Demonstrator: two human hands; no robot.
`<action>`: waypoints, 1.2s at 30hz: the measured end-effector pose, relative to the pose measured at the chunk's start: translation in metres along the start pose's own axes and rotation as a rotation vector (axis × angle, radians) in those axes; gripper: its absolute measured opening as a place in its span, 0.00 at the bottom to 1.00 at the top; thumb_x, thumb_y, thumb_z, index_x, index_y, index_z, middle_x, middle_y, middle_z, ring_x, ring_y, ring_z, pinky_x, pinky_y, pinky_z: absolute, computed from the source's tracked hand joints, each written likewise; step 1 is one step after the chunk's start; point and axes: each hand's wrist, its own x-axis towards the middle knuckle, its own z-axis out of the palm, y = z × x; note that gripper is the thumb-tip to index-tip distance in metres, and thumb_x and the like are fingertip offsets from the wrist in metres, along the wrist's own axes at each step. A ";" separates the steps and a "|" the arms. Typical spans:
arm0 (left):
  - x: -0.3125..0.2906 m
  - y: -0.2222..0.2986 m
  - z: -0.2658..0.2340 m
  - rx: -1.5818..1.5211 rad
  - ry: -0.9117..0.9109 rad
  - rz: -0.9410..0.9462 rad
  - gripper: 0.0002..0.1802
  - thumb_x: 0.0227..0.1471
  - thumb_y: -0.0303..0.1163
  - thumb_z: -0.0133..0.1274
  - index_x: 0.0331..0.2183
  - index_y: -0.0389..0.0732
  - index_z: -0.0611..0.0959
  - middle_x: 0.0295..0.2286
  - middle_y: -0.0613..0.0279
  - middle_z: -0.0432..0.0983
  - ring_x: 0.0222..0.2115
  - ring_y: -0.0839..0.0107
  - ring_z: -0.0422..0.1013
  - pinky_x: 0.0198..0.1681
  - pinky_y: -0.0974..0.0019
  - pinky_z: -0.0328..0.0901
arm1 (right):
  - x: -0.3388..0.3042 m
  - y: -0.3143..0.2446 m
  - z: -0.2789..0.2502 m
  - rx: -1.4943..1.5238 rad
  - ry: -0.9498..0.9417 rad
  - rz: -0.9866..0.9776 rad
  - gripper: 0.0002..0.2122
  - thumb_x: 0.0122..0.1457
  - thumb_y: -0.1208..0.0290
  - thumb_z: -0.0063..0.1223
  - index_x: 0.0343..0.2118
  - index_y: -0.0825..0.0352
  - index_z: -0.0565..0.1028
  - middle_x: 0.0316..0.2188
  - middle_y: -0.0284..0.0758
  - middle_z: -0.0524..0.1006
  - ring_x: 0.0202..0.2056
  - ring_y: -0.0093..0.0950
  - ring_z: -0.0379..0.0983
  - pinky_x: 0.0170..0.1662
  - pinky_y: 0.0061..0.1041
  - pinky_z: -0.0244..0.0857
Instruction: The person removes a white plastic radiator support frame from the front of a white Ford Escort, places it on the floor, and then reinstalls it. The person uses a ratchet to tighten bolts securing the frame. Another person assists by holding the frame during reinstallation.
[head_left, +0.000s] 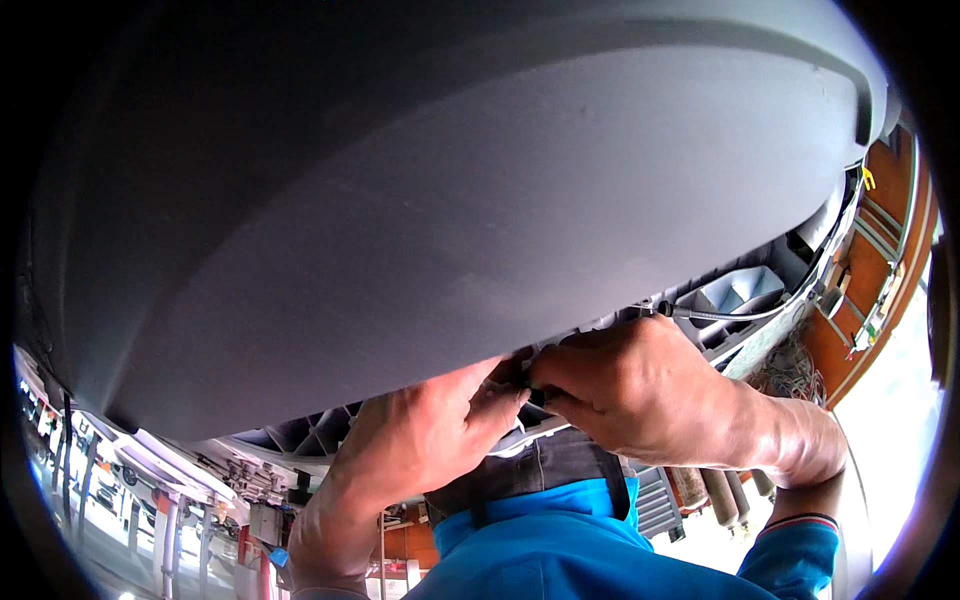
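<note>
A large smooth dark grey panel (520, 200) with a curved rim fills most of the view. Close together at its near edge are my left hand (425, 415) and my right hand (630, 385). The fingers of both are bent and pressed together. Between the fingertips is a small dark piece (515, 378), too hidden to name. Behind my right hand runs a cable (735, 316) with a black end, curving up to the right. Beneath the hands a ribbed frame (315, 432) shows, partly covered by the panel and my wrists.
A pale box-shaped hollow (740, 290) lies in the frame right of my right hand. Bundled wires (792, 372) and brown-orange boards with metal rails (862, 300) are farther right. Grey cylinders (718, 497) stand below my right forearm. Stands and equipment (165, 530) fill the lower left.
</note>
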 end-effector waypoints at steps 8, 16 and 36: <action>0.012 0.011 -0.001 -0.066 -0.072 -0.050 0.24 0.39 0.20 0.63 0.43 0.36 0.81 0.33 0.52 0.78 0.35 0.58 0.79 0.40 0.60 0.72 | -0.012 -0.004 0.003 -0.160 -0.047 -0.046 0.08 0.53 0.76 0.52 0.35 0.70 0.78 0.37 0.44 0.78 0.36 0.41 0.80 0.38 0.37 0.76; 0.031 0.022 0.008 0.281 -0.238 0.046 0.25 0.36 0.22 0.64 0.42 0.36 0.81 0.33 0.49 0.78 0.36 0.54 0.76 0.41 0.60 0.69 | -0.032 -0.003 0.005 -0.222 0.023 -0.111 0.09 0.52 0.72 0.51 0.34 0.71 0.76 0.30 0.41 0.76 0.29 0.38 0.77 0.30 0.34 0.71; 0.035 0.044 0.012 0.272 -0.354 -0.106 0.12 0.43 0.13 0.56 0.34 0.27 0.84 0.34 0.59 0.80 0.35 0.73 0.74 0.42 0.71 0.67 | -0.185 0.016 0.221 1.320 0.874 -1.226 0.09 0.64 0.70 0.52 0.43 0.63 0.80 0.36 0.42 0.79 0.30 0.31 0.78 0.31 0.25 0.74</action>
